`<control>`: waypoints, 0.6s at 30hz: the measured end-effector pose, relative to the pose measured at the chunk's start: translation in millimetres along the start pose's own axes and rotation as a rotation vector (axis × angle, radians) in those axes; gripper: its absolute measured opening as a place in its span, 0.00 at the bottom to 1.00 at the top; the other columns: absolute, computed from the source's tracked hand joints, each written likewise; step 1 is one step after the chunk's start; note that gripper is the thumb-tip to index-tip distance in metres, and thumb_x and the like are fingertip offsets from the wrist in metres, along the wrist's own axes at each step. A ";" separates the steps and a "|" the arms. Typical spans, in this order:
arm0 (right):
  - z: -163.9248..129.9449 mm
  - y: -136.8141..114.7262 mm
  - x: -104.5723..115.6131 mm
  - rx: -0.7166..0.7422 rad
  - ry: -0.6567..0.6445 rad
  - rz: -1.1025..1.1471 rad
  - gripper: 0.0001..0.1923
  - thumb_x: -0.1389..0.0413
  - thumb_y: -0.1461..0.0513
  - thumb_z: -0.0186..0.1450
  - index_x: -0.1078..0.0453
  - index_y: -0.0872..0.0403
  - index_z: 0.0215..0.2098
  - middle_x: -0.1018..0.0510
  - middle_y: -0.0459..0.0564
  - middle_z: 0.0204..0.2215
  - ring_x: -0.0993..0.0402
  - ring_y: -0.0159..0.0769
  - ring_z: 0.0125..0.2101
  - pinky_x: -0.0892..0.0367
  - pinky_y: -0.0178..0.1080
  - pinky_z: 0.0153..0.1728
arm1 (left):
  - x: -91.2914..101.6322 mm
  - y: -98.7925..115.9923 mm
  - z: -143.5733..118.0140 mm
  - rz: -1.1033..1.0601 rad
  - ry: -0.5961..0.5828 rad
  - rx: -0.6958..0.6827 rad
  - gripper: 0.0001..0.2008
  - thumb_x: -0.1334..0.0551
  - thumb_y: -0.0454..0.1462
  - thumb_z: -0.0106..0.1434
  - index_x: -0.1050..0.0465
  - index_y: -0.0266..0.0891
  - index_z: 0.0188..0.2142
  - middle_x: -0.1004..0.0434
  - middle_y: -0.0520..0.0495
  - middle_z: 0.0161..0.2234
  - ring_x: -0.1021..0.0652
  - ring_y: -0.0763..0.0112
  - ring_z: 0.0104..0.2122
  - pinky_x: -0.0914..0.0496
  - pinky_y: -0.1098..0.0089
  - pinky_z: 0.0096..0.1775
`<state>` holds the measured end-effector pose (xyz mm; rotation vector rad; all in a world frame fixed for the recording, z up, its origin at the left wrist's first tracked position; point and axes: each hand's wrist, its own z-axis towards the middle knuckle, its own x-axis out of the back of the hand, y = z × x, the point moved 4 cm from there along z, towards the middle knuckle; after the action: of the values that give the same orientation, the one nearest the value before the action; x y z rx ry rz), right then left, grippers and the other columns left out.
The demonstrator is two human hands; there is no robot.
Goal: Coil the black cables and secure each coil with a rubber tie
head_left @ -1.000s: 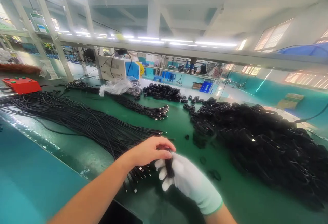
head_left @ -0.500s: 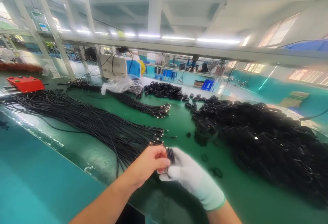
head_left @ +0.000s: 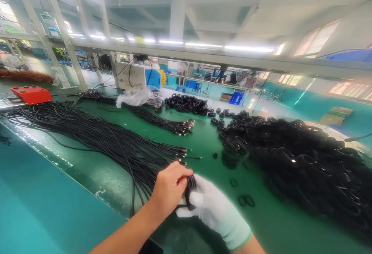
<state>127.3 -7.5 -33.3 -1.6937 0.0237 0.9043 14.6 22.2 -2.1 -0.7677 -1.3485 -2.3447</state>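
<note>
Left grip (head_left: 169,187), right grip (head_left: 209,206) closed on black coil (head_left: 191,185) | blue crate (head_left: 236,98): contents unclear

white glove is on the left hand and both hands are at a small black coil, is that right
Not quite: the head view shows the white glove on the right hand, while the left hand is bare. Both hands are at the small black coil.

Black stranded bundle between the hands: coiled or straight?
Coiled: the black stranded bundle shows curved loops side by side, held by the white-gloved right hand, bare left hand touching it. Tied: cannot tell.
</note>
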 end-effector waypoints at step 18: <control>-16.7 -110.5 90.5 0.209 0.870 -1.123 0.25 0.44 0.58 0.58 0.38 0.55 0.52 0.29 0.56 0.45 0.29 0.40 0.40 0.34 0.47 0.43 | 59.2 -71.3 -1.6 0.080 -0.083 0.312 0.17 0.41 0.51 0.56 0.27 0.45 0.39 0.23 0.52 0.32 0.23 0.66 0.31 0.30 0.71 0.33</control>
<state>250.5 55.0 6.7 -1.4470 -0.2197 -0.6547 -70.7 55.5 -16.5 -0.8107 -1.6355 -1.9949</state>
